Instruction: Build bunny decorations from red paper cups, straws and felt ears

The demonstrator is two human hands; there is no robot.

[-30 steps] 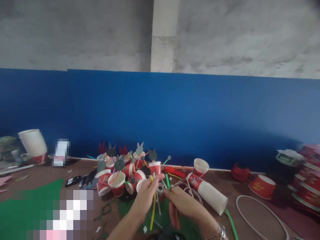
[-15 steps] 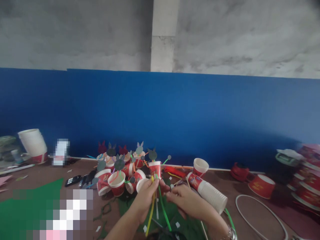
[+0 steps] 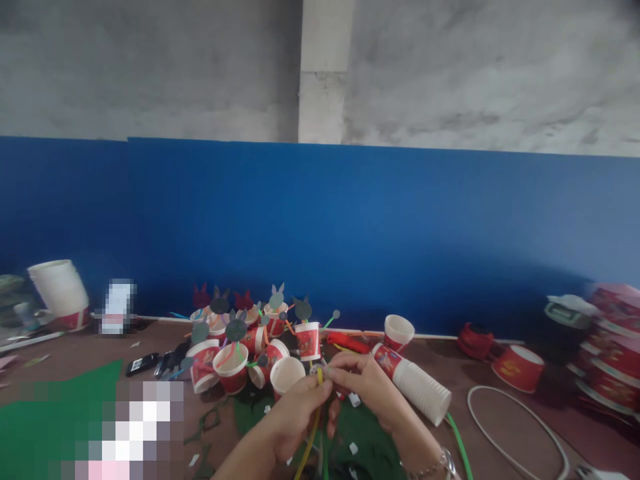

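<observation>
My left hand and my right hand meet low in the middle of the view, fingers pinched together. Between them they hold thin pipe cleaners, one yellow and one green, which hang down below my left hand. Just beyond my fingers sits a cluster of small red and white paper cups with grey rabbit-shaped cutouts on sticks. A sideways stack of paper cups lies to the right of my right hand.
Green felt lies at the left, a phone beside it. A white bucket leans at far left. A white ring and red bowls are on the right. A blue wall backs the brown table.
My hands have drawn closer together and the right hand has risen a little. The pipe cleaners now hang mostly behind my left hand.
</observation>
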